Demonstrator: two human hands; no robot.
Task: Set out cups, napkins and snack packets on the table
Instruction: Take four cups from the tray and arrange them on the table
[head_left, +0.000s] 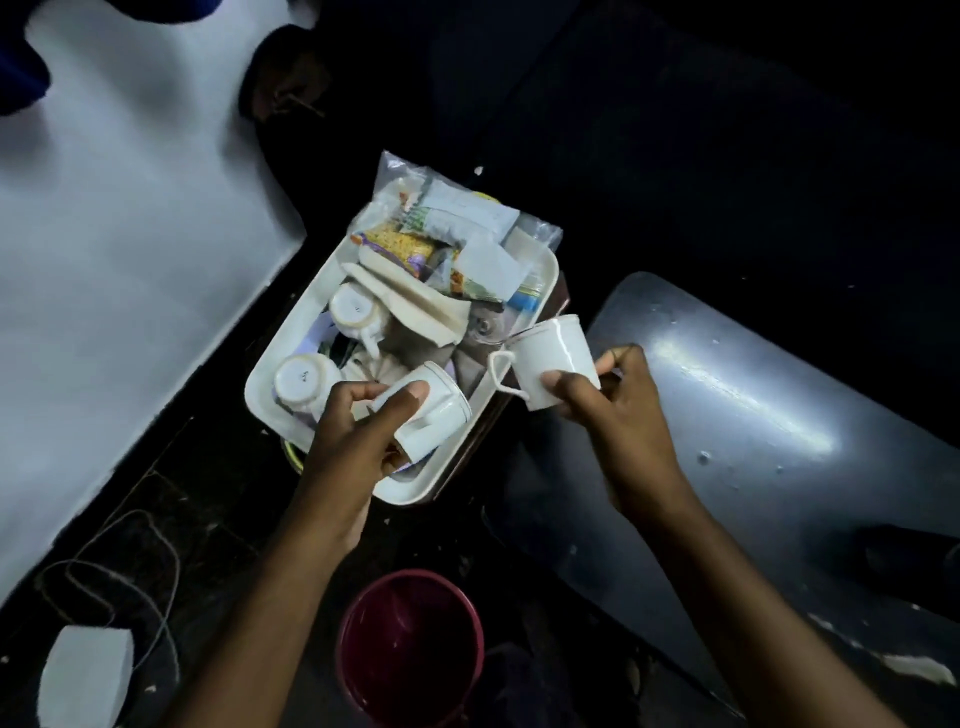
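A cream tray (265, 374) sits low in the middle of the head view. It holds two upturned white cups (353, 309) (298, 376), folded napkins (410, 301) and snack packets (400, 244) in clear plastic. My left hand (358, 431) grips a white cup (436, 410) lying on its side over the tray's near end. My right hand (618, 395) holds another white cup (553, 358) by its base, tilted, just past the tray's right edge. The dark table (753, 415) lies to the right.
A maroon bucket (410, 649) stands on the dark floor below the tray. A white wall (130, 260) fills the left side. A twine loop (119, 571) and a white block (85, 675) lie at the lower left. A dark shape (285, 78) lies beyond the tray.
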